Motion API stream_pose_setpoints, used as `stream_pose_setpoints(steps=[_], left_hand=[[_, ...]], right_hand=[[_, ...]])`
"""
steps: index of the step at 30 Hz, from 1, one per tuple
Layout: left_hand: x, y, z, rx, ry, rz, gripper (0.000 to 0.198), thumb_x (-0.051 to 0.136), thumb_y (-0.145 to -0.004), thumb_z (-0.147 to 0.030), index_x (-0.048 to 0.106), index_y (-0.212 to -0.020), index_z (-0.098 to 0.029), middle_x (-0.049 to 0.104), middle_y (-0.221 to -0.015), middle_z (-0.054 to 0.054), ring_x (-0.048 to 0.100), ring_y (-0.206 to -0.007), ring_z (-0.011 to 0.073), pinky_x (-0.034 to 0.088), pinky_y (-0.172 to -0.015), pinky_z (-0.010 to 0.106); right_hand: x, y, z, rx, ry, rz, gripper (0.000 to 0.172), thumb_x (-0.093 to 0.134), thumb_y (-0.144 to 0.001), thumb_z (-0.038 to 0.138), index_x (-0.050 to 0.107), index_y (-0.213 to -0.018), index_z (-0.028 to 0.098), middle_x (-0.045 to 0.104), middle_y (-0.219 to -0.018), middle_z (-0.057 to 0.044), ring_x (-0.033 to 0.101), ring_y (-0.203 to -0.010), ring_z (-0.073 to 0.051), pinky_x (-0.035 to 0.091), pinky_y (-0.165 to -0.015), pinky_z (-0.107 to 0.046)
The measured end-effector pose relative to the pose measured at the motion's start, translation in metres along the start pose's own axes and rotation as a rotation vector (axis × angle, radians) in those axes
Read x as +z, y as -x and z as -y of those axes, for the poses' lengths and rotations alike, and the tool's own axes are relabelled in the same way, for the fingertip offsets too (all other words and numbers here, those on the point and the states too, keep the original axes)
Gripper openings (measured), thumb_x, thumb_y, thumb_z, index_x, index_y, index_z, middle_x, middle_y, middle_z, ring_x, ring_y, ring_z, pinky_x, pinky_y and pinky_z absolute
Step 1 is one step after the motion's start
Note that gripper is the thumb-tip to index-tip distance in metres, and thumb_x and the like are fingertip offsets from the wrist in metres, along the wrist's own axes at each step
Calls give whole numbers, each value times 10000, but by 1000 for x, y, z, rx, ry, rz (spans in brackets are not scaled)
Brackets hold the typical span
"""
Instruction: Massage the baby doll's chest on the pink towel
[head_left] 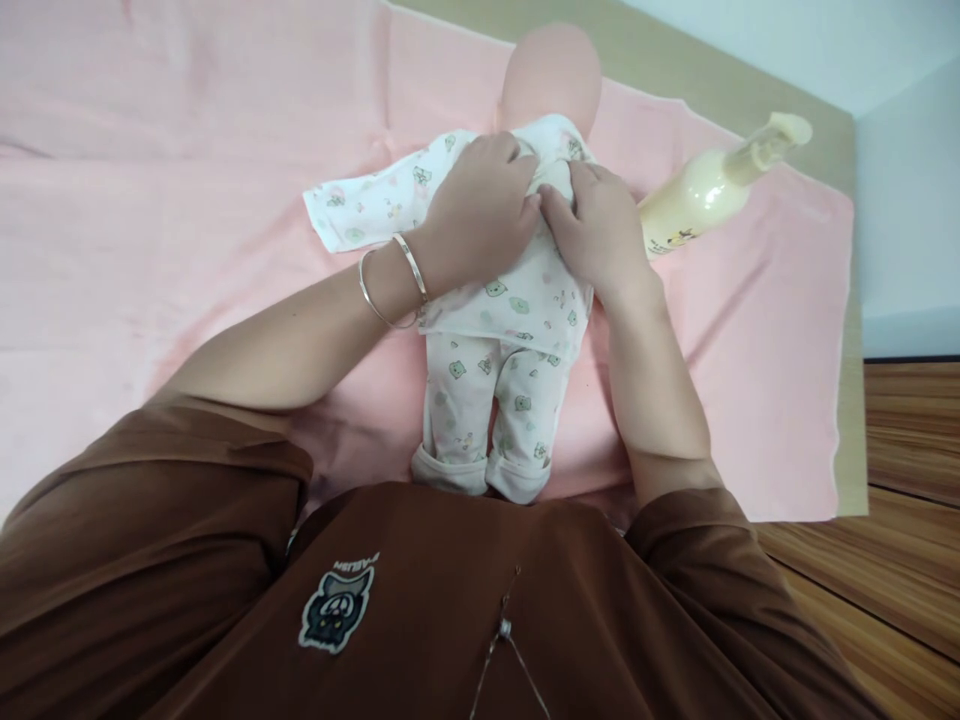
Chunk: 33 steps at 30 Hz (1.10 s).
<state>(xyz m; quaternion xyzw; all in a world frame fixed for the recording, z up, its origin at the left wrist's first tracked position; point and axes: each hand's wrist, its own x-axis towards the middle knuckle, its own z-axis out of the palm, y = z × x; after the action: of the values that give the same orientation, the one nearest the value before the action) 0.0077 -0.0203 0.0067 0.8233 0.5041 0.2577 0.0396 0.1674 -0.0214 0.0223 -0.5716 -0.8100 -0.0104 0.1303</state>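
A baby doll [553, 75] lies stretched out, its bare smooth head away from me. It wears a white printed baby shirt [510, 305] and matching trousers [465, 385] with turned-up cuffs. My left hand [484, 205], a silver bangle pair at its wrist, lies on the upper part of the shirt with fingers curled into the cloth. Close beside it, my right hand [604, 225] pinches the same shirt between thumb and fingers. The shirt cloth bunches between both hands. One sleeve [375, 207] reaches out flat to the left; the other is mostly hidden behind my right hand.
A pale yellow pump bottle [697, 195] lies or leans just right of my right hand; its lower end is hidden. A pink cloth [225, 130] covers the wooden table [851, 430]. Wood-look flooring [915, 480] shows at the right, below a white wall [907, 200].
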Motion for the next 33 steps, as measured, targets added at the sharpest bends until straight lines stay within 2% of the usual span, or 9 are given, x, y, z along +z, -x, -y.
stream_pose_setpoints(steps=[3,7,12,16,20,23,28,31,33], left_hand=[[12,-12,15,-87,28,52,142,403,-903,-275,539,-909,-234,517,-975,77,433,-891,238,362,-838,384],[21,-20,26,-214,17,114,280,337,-917,-404,522,-993,-208,526,-1025,84,402,-878,227,302,-858,384],[6,-11,18,-153,49,106,373,214,-901,-420,534,-1030,-277,535,-1033,78,402,-906,258,303,-866,408],[-8,-1,1,-89,-2,77,361,240,-904,-355,542,-1053,-227,524,-1053,110,416,-966,290,324,-889,443],[-12,5,-9,-13,-30,30,230,341,-881,-220,558,-948,-187,514,-980,134,445,-960,303,358,-872,422],[-10,1,-4,4,-31,23,207,356,-873,-198,563,-877,-187,516,-917,122,456,-900,275,374,-837,393],[-2,-14,17,-134,137,163,262,315,-889,-372,560,-913,-281,541,-967,82,423,-890,261,309,-835,395],[5,-16,23,-200,136,128,349,268,-886,-445,562,-971,-279,545,-993,86,428,-877,273,290,-821,406],[6,-14,21,-192,118,99,372,257,-891,-442,559,-1007,-257,538,-1007,90,425,-898,276,286,-847,419]], right_hand=[[-7,3,9,-6,56,10,361,221,-942,478,516,-918,274,593,-938,-66,517,-886,-277,448,-762,-411],[-17,6,26,-24,153,20,290,252,-927,363,519,-854,275,585,-878,-81,504,-878,-304,433,-736,-426],[-19,2,30,32,127,54,305,224,-911,281,518,-830,279,594,-910,-72,509,-853,-288,406,-686,-387],[-6,-9,12,121,26,62,377,202,-935,425,543,-888,270,597,-921,-78,521,-841,-295,395,-686,-393],[1,-12,1,135,3,82,513,139,-940,535,553,-929,233,585,-929,-96,526,-840,-272,403,-713,-385],[-3,-8,8,126,36,86,482,139,-954,500,536,-963,226,575,-974,-104,515,-893,-282,404,-760,-401],[-18,7,34,70,114,80,323,240,-953,362,520,-913,205,573,-916,-111,495,-918,-306,412,-767,-418],[-22,10,41,49,109,69,306,242,-941,342,513,-874,217,565,-878,-111,483,-915,-315,416,-753,-427],[-20,7,37,68,82,65,302,250,-934,338,517,-850,225,567,-860,-106,489,-912,-316,420,-748,-431]])
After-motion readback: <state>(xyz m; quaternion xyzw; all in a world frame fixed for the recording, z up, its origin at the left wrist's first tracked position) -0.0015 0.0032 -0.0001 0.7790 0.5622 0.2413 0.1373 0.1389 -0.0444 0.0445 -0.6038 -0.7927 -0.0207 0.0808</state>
